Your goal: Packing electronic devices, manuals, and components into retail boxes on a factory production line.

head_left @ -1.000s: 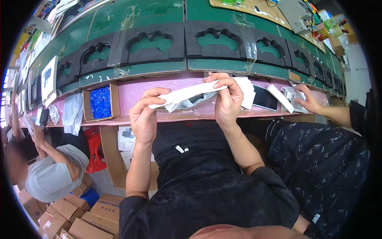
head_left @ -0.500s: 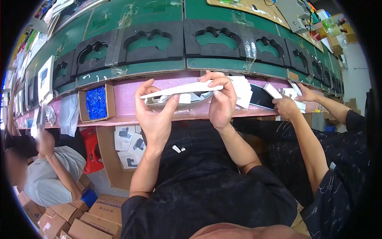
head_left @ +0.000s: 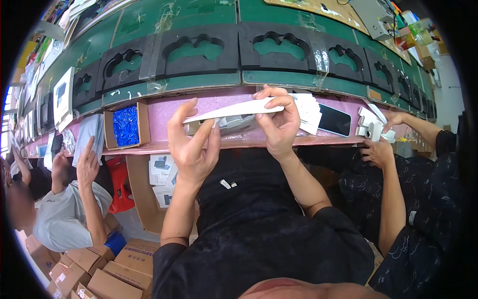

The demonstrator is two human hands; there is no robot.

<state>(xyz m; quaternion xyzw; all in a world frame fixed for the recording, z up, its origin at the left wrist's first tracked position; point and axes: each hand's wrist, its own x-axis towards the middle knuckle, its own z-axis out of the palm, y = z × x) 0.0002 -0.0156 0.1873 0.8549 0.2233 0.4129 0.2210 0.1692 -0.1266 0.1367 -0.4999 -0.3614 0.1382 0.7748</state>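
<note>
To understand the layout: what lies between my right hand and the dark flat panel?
In the head view, white stacked pieces lie between your right hand and the dark flat panel.

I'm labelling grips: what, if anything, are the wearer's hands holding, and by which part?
A white cardboard piece, held at its right end by the right hand; the left hand is at its left end, grip unclear.

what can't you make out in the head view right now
What the white piece covers: head view, hidden by the piece itself.
Cards in the carton: head view, partly behind the left forearm.
Blue pieces, exact shape: head view, too small.
Green bench: head view, cut off by the top edge.
</note>
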